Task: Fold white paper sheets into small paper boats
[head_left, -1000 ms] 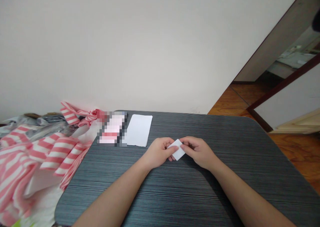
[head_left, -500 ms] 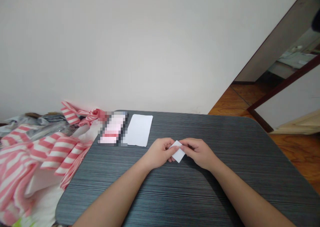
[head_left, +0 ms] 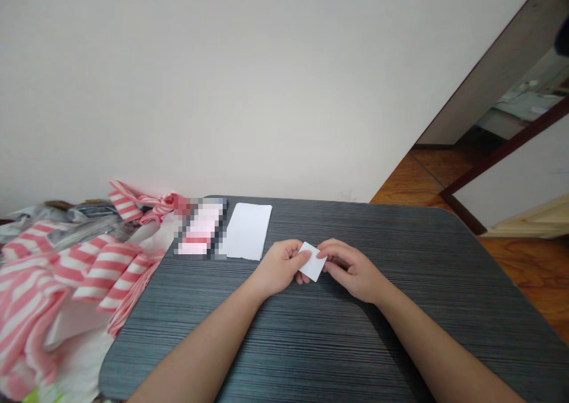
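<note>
Pink/white striped cloth [head_left: 84, 272] far L by table edge; blurred item [head_left: 200, 228], can't tell what, on dark grey table [head_left: 311, 355]; white paper sheet [head_left: 247, 231] just beside it; L hand [head_left: 278, 266] curled, pinching small white paper sq [head_left: 312, 261] between it and curled R hand [head_left: 351, 269]

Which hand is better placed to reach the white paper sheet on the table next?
Left, probably: the left hand lies closer to the white paper sheet, though it shares the small white paper square with the right hand, which sits farther away.
</note>
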`<state>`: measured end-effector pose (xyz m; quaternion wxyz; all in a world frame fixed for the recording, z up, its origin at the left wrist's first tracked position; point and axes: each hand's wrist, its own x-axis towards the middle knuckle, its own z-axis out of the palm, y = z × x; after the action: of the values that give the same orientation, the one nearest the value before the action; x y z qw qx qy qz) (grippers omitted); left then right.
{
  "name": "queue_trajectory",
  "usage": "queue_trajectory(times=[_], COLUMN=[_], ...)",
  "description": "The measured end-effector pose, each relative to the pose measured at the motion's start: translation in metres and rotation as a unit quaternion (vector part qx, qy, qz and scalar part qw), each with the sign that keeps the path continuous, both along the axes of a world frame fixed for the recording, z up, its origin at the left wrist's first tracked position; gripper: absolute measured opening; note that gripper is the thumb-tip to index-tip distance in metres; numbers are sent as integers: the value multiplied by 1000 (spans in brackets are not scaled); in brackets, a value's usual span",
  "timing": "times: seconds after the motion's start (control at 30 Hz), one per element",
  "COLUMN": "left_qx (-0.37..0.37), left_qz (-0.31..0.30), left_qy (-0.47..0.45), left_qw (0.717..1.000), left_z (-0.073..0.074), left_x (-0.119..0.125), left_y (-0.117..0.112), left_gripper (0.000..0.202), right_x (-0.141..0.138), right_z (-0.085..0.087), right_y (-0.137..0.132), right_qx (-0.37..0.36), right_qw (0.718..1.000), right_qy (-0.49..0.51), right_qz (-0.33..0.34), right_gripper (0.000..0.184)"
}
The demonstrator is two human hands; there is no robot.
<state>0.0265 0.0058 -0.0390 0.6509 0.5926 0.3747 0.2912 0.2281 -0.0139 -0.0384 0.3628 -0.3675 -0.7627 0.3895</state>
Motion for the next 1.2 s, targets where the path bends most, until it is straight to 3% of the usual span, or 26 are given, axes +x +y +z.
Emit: queue_trajectory(times=[0.3, 0.97, 1.2], left_qx=[5, -9, -3], left_qz=[-12, -13, -24], left_qy=[7, 12, 12], left_qw=[1000, 1000, 1000], left_z=[2, 3, 2], left_x=[0, 1, 0], left_y=[-2, -3, -2], left_gripper=[31, 35, 35], right_x=[2, 3, 2], right_z=[0, 6, 4], right_y=[3, 4, 4], right_qx=[25, 16, 26], right_qw=[999, 997, 997], right_qy=[-44, -70, -63], right_qz=[-11, 40, 23], right_gripper=[11, 16, 14])
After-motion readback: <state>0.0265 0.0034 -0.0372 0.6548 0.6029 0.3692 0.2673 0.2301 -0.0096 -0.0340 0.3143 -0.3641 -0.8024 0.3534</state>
